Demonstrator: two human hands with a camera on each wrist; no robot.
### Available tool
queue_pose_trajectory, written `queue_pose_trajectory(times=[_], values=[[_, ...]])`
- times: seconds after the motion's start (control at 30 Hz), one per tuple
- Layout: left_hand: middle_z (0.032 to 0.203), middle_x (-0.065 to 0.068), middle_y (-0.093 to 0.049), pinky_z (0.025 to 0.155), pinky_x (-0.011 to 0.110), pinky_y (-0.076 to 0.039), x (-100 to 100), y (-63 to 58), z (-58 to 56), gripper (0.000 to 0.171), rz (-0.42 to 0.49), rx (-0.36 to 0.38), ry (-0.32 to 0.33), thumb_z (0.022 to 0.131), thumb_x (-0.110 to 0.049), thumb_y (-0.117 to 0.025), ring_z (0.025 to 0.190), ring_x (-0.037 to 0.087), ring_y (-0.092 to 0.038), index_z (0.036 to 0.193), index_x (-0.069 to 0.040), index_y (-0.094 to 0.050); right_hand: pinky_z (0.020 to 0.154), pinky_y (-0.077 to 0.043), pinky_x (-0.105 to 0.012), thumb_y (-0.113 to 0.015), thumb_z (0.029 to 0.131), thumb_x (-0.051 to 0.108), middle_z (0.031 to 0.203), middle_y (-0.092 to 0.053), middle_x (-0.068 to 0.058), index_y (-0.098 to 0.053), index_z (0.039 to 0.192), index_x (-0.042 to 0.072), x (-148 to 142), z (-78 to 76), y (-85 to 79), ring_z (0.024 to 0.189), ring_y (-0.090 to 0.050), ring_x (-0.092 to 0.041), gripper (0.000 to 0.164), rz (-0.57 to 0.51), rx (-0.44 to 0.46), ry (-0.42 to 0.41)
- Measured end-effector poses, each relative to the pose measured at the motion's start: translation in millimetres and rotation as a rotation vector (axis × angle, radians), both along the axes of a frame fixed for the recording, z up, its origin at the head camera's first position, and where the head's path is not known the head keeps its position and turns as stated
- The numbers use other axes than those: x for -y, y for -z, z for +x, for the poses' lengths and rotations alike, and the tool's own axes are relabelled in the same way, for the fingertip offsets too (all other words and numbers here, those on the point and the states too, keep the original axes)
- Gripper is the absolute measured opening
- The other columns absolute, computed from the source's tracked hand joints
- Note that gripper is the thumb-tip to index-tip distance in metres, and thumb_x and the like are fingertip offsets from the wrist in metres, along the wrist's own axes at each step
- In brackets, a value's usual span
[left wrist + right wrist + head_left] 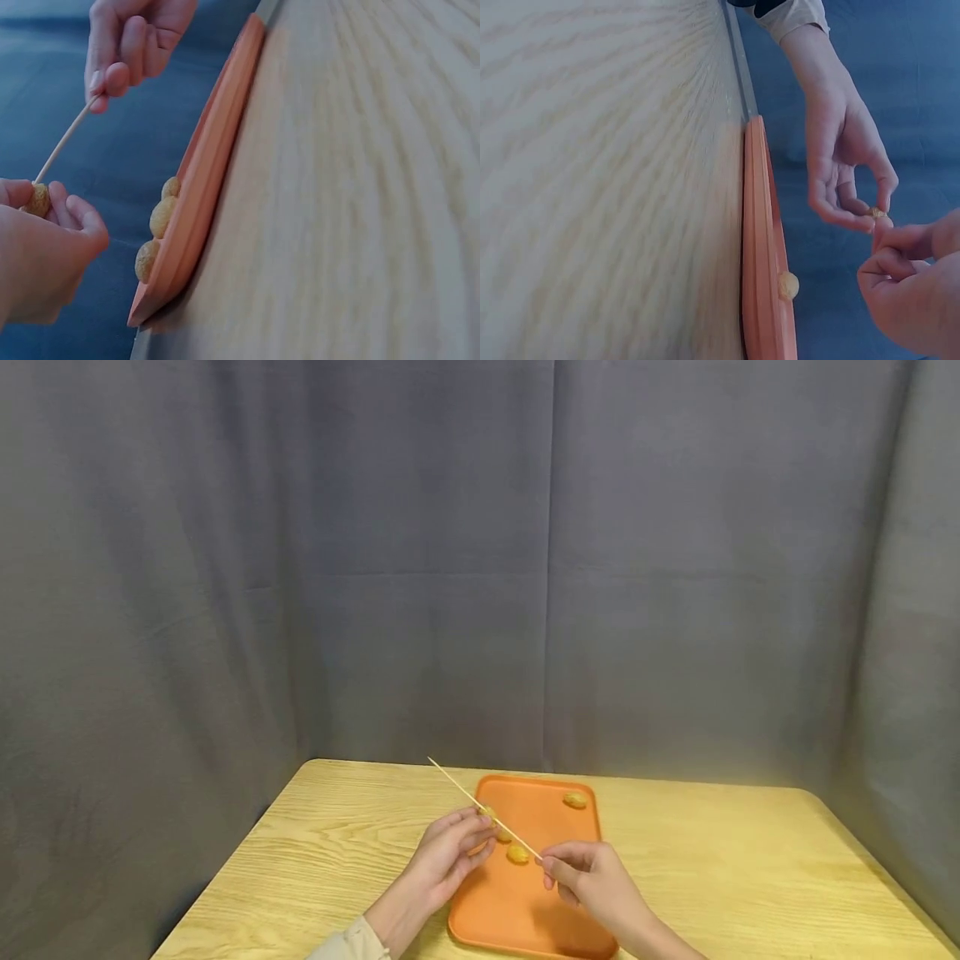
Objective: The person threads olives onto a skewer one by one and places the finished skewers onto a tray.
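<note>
My left hand (453,852) pinches a small yellow-brown, wrinkled oval piece (37,201) between thumb and fingertips, above the tray's left side. My right hand (592,878), lower and to the right, grips one end of a thin wooden skewer (459,787). The skewer slants up and left past the left fingertips. It meets the held piece, though whether it pierces it I cannot tell. Below the hands, an orange tray (517,914) carries more such pieces: one (517,853) between the hands, one partly hidden by the left fingers, and one (575,800) at the far right corner.
The tray lies on a light wood-grain table (720,860). Grey curtains (420,568) hang behind the table and at both sides. A pale sleeve (351,943) covers the left forearm.
</note>
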State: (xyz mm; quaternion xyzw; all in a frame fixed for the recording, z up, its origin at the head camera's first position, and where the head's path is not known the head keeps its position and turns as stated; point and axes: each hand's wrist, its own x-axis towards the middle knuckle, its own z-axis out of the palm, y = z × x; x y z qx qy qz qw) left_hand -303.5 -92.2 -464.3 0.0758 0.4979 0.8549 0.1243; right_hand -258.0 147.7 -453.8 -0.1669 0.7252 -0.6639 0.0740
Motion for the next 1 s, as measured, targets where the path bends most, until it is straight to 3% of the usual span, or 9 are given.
queue_pose_trajectory(times=[0.13, 0.3, 0.4, 0.57, 0.77, 1.0], values=[[0.104, 0.007, -0.066, 0.108, 0.045, -0.043, -3, 1.8, 1.4, 0.016, 0.002, 0.003, 0.039, 0.097, -0.009, -0.068, 0.111, 0.026, -0.065, 0.108, -0.003, -0.059, 0.045, -0.032, -0.017, -0.068, 0.099, 0.015, 0.079, -0.068, -0.010, -0.073, 0.108, -0.005, 6, -1.0, 0.8, 0.047, -0.035, -0.006, 0.022, 0.000, 0.009, -0.015], [0.111, 0.011, -0.062, 0.105, 0.043, -0.046, -5, 3.3, 2.6, 0.046, -0.050, -0.021, 0.047, 0.097, -0.009, -0.068, 0.109, 0.026, -0.064, 0.134, 0.010, -0.047, 0.046, -0.035, -0.017, -0.066, 0.100, 0.015, 0.080, -0.068, -0.010, -0.071, 0.108, -0.006, 9, -0.9, 4.8, 0.049, -0.037, -0.006, 0.023, 0.038, 0.036, -0.063], [0.115, 0.014, -0.062, 0.102, 0.041, -0.049, -6, 5.0, 2.2, 0.057, -0.090, -0.039, 0.052, 0.097, -0.009, -0.069, 0.107, 0.025, -0.064, 0.142, 0.012, -0.042, 0.049, -0.040, -0.018, -0.065, 0.101, 0.020, 0.083, -0.069, -0.010, -0.070, 0.112, -0.006, 9, -1.1, 7.3, 0.052, -0.041, -0.007, 0.028, 0.078, 0.029, -0.101], [0.123, 0.017, -0.062, 0.105, 0.046, -0.046, -5, 6.0, 1.9, 0.051, -0.145, -0.075, 0.076, 0.096, -0.011, -0.072, 0.109, 0.026, -0.065, 0.138, 0.009, -0.052, 0.052, -0.043, -0.020, -0.068, 0.100, 0.023, 0.084, -0.068, -0.010, -0.072, 0.111, -0.004, 6, -2.4, 9.5, 0.055, -0.046, -0.009, 0.030, 0.096, 0.009, -0.095], [0.136, 0.020, -0.057, 0.108, 0.048, -0.042, -5, 4.1, 1.4, 0.055, -0.182, -0.104, 0.121, 0.098, -0.017, -0.071, 0.119, 0.033, -0.061, 0.143, 0.006, -0.050, 0.053, -0.046, -0.020, -0.072, 0.097, 0.017, 0.081, -0.068, -0.011, -0.073, 0.107, -0.008, 1, -1.3, 8.7, 0.058, -0.052, -0.010, 0.027, 0.061, 0.006, -0.083], [0.131, 0.015, -0.063, 0.104, 0.046, -0.047, 0, -1.0, -2.1, 0.053, -0.277, -0.132, 0.093, 0.101, -0.027, -0.066, 0.121, 0.038, -0.060, 0.146, -0.001, -0.053, 0.057, -0.049, -0.021, -0.071, 0.098, 0.019, 0.085, -0.068, -0.010, -0.073, 0.108, -0.005, -13, 3.8, -0.2, 0.062, -0.056, -0.011, 0.027, 0.043, 0.038, -0.078]])
